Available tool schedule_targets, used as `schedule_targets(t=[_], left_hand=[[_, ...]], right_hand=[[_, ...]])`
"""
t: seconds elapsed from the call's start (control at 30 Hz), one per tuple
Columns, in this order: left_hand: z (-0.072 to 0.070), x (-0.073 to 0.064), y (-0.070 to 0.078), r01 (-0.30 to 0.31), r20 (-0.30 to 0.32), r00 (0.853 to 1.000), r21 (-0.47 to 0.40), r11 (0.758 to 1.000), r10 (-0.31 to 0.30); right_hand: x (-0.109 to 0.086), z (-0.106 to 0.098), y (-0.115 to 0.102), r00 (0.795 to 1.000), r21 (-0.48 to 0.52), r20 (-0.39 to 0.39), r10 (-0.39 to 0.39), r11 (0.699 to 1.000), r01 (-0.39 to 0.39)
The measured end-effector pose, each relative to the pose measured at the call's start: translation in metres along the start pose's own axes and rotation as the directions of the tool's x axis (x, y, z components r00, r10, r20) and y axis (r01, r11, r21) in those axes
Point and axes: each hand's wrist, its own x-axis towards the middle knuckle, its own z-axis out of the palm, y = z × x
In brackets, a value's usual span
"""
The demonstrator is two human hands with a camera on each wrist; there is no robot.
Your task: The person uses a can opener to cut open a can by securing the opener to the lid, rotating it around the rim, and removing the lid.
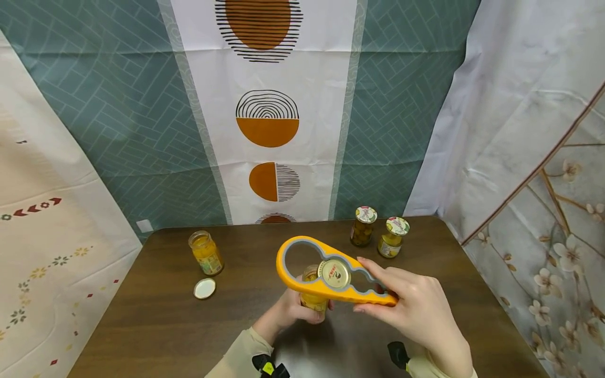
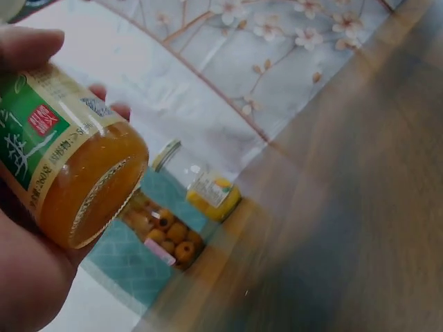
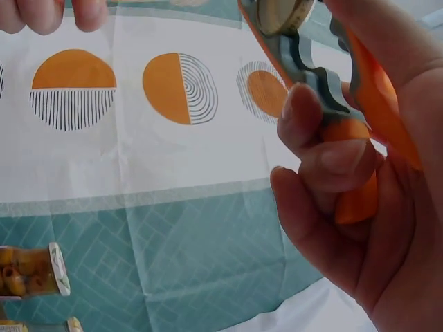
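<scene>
My left hand [image 1: 289,311] grips a glass jar [image 1: 313,303] of yellow-orange contents, with a green and cream label [image 2: 34,131] in the left wrist view. My right hand [image 1: 418,300] holds an orange jar opener [image 1: 326,290] with grey-lined holes by its handle end. A gold metal lid [image 1: 336,273] sits in the opener's middle hole. Behind the opener in the head view, the jar's neck shows left of the lid. The right wrist view has the lid [image 3: 285,12] in the opener, apart from the left hand's fingertips [image 3: 43,12].
An uncapped jar [image 1: 208,256] of yellow contents stands at the table's left, with a loose lid [image 1: 205,288] lying before it. At the back right stand a jar of dark olive-like pieces [image 1: 362,231] and a jar with yellow contents [image 1: 390,243], both lidded. Patterned curtains hang behind the brown table [image 1: 156,325].
</scene>
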Motion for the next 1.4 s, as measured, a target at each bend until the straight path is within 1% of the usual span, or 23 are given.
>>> schedule_targets(t=[0.07,0.1,0.13,0.17,0.2,0.27,0.3,0.33,0.43,0.53,0.6,0.73,0.77,0.83,0.93,1.0,1.07,1.17,1.23,1.3,1.37,1.4], left_hand=[[-0.001,-0.003,-0.003,0.031,-0.095,0.995,0.052,0.998,-0.026],[-0.002,-0.003,-0.004,0.059,-0.153,0.987,0.075,0.995,-0.047],[-0.002,-0.004,-0.006,0.094,-0.217,0.974,0.097,0.991,-0.071],[-0.003,-0.004,-0.007,0.128,-0.281,0.955,0.111,0.985,-0.093],[-0.005,-0.004,-0.008,0.164,-0.343,0.932,0.121,0.979,-0.114],[-0.010,-0.005,-0.010,0.222,-0.464,0.874,0.119,0.968,-0.144],[-0.014,-0.005,-0.011,0.243,-0.512,0.846,0.118,0.963,-0.151],[-0.018,-0.006,-0.012,0.257,-0.549,0.822,0.118,0.959,-0.153],[-0.033,-0.007,-0.014,0.281,-0.624,0.768,0.126,0.951,-0.144],[-0.049,-0.009,-0.017,0.300,-0.668,0.731,0.132,0.945,-0.139],[-0.060,-0.012,-0.019,0.324,-0.700,0.700,0.141,0.935,-0.137],[-0.080,-0.019,-0.021,0.370,-0.762,0.639,0.182,0.911,-0.107],[-0.085,-0.021,-0.021,0.381,-0.774,0.625,0.191,0.905,-0.100],[-0.093,-0.024,-0.021,0.396,-0.791,0.605,0.207,0.895,-0.085],[-0.102,-0.027,-0.021,0.413,-0.801,0.594,0.219,0.884,-0.079],[-0.106,-0.028,-0.022,0.423,-0.804,0.590,0.227,0.877,-0.077],[-0.108,-0.027,-0.022,0.438,-0.806,0.587,0.235,0.868,-0.078],[-0.108,-0.025,-0.020,0.459,-0.810,0.581,0.243,0.855,-0.081],[-0.105,-0.023,-0.015,0.465,-0.808,0.583,0.245,0.851,-0.086],[-0.101,-0.022,-0.010,0.464,-0.804,0.587,0.240,0.852,-0.093],[-0.096,-0.023,-0.004,0.466,-0.798,0.595,0.247,0.850,-0.095],[-0.095,-0.024,-0.001,0.463,-0.797,0.597,0.246,0.851,-0.094]], right_hand=[[-0.002,-0.002,-0.001,1.000,-0.026,-0.014,0.023,0.999,-0.024],[-0.003,-0.004,-0.001,0.999,-0.036,-0.021,0.037,0.999,-0.038],[-0.004,-0.005,-0.001,0.998,-0.043,-0.026,0.051,0.998,-0.052],[-0.005,-0.006,-0.001,0.997,-0.047,-0.031,0.065,0.997,-0.066],[-0.007,-0.007,-0.002,0.996,-0.052,-0.034,0.077,0.996,-0.079],[-0.009,-0.008,-0.002,0.994,-0.053,-0.040,0.097,0.994,-0.099],[-0.010,-0.008,-0.002,0.994,-0.052,-0.043,0.103,0.993,-0.105],[-0.010,-0.008,-0.002,0.993,-0.052,-0.047,0.107,0.993,-0.109],[-0.012,-0.006,-0.002,0.992,-0.054,-0.066,0.106,0.993,-0.109],[-0.012,-0.006,-0.002,0.991,-0.049,-0.087,0.101,0.993,-0.106],[-0.012,-0.005,-0.002,0.991,-0.044,-0.094,0.098,0.994,-0.102],[-0.010,-0.004,-0.001,0.990,-0.044,-0.085,0.113,0.992,-0.117],[-0.010,-0.004,-0.001,0.990,-0.046,-0.081,0.118,0.991,-0.122],[-0.008,-0.003,0.000,0.989,-0.049,-0.074,0.126,0.990,-0.130],[-0.006,-0.002,0.000,0.989,-0.051,-0.075,0.126,0.990,-0.130],[-0.004,-0.002,0.001,0.990,-0.049,-0.082,0.116,0.992,-0.120],[-0.003,-0.001,0.001,0.990,-0.047,-0.092,0.103,0.993,-0.108],[-0.001,-0.001,0.001,0.991,-0.048,-0.097,0.092,0.994,-0.097],[0.000,-0.001,0.002,0.991,-0.051,-0.095,0.095,0.994,-0.101],[0.001,-0.001,0.001,0.991,-0.059,-0.087,0.104,0.992,-0.110],[0.000,0.000,0.001,0.991,-0.060,-0.080,0.108,0.992,-0.113],[0.000,0.000,0.000,0.991,-0.058,-0.078,0.109,0.992,-0.113]])
